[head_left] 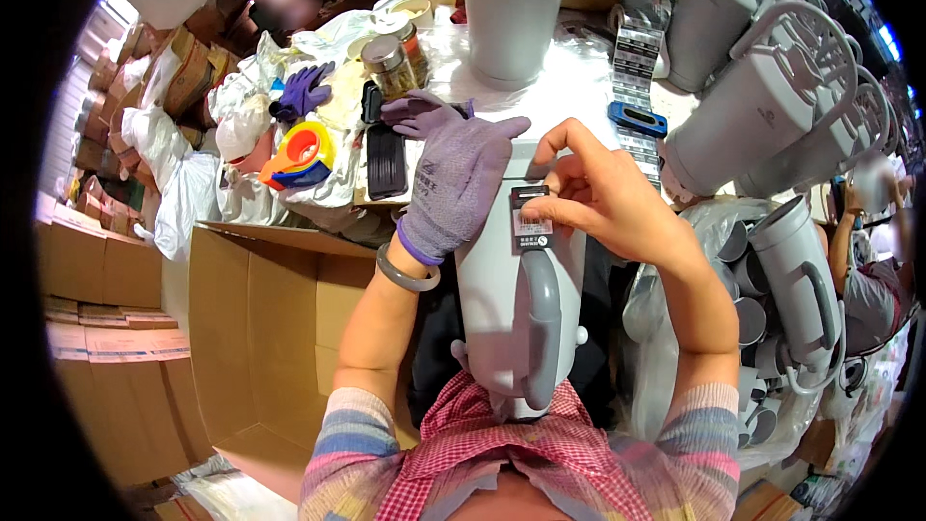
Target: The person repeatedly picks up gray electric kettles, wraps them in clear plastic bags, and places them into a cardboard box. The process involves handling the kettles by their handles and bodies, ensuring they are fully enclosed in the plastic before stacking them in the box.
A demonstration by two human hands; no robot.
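Yellow-and-red tape dispenser (301, 152) left of the gloved left hand (451, 178), which rests atop a grey handled jug (487, 294); I cannot tell whether it grips. On the jug, a label (528, 234) lies under the thumb of the bare right hand (608, 198), fingers curled, pinch unclear. More grey jugs (762, 121) sit right of that hand.

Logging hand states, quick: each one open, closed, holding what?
Left hand: gloved, against the grey handled jug; grip can't be told.
Right hand: partly curled, thumb on the jug's label; pinch can't be told.
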